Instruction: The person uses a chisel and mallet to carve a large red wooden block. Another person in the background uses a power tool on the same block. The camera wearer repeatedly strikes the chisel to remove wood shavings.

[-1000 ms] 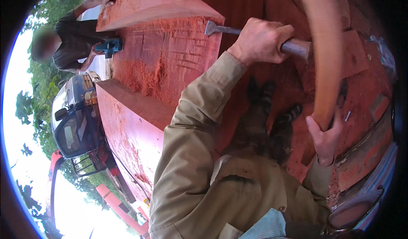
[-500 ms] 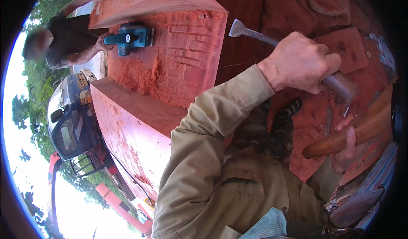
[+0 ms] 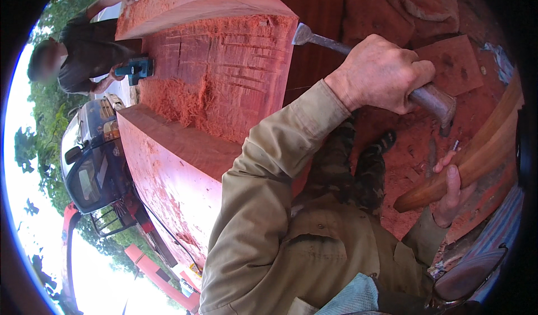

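Observation:
My left hand [image 3: 381,74] is closed in a fist around a long metal chisel [image 3: 328,43]. Its flared blade points left and appears to meet the edge of a large red timber block [image 3: 246,74]; whether it touches I cannot tell. The chisel's thick butt end sticks out below the fist. At the right, my right hand [image 3: 450,190] grips a tapered wooden club [image 3: 476,166], its narrow end toward my body and its thicker part running off toward the rim. Rough cut lines and shavings [image 3: 188,105] cover the block's hollowed face.
Across the block, a co-worker [image 3: 84,57] holds a teal power planer [image 3: 140,70]. A dark truck [image 3: 92,169] stands at the left with a cable [image 3: 168,225] alongside. A flat wood piece [image 3: 450,66] and reddish cloth [image 3: 386,12] lie at the upper right.
My left hand and the chisel have shifted left, bringing the blade to the block's edge. The co-worker's planer has slid left across the block. The wooden club has moved slightly.

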`<control>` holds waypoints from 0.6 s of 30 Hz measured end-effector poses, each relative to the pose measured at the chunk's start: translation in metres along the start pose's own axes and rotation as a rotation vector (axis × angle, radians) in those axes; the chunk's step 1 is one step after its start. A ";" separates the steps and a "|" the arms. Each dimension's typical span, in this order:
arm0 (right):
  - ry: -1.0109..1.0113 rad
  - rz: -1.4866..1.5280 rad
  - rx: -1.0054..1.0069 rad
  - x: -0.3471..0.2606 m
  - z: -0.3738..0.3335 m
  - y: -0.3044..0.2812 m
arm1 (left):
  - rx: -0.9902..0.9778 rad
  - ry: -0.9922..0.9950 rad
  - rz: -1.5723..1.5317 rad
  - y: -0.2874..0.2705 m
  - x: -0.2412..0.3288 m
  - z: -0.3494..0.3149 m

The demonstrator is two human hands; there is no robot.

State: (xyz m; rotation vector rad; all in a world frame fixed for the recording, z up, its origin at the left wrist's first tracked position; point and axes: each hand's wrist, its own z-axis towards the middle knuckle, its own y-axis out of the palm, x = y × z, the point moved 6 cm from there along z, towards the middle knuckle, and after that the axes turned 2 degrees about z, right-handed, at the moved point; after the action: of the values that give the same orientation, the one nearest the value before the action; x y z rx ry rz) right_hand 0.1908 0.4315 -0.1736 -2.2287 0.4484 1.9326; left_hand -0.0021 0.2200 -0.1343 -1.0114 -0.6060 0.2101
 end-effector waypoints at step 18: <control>-0.113 -0.089 -0.036 -0.018 0.010 0.018 | 0.134 0.001 -0.048 -0.017 -0.011 0.004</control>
State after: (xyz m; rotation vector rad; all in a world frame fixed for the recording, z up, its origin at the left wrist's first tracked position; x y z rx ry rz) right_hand 0.1734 0.4198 -0.1566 -2.1081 0.2964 2.0223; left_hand -0.0151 0.2098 -0.1223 -0.8664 -0.6064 0.2047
